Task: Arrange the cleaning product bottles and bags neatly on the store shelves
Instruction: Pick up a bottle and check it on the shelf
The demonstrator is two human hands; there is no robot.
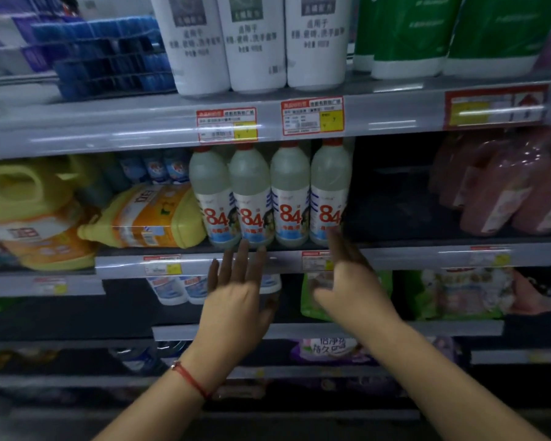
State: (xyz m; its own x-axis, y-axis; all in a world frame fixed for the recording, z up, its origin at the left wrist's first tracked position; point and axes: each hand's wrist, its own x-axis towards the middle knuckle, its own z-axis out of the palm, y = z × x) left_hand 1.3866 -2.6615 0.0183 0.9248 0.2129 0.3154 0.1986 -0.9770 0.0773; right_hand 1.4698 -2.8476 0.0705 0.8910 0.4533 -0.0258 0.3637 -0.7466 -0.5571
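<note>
84 bottles (271, 195): row of four, upright, at shelf edge (395, 256), directly above and beyond both hands. Left hand (236, 288) flat, fingers straight, empty. Right hand (353, 281) relaxed, empty, fingertips nearest the rightmost bottle; contact unclear.

Two bare forearms reach in from the bottom edge, with no sleeves showing on either. The left hand (239, 291) has a thin red cord bracelet (190, 378) around its wrist, with a small metallic bead or clasp on it. The right hand (352, 281) and its wrist wear nothing visible.
</note>
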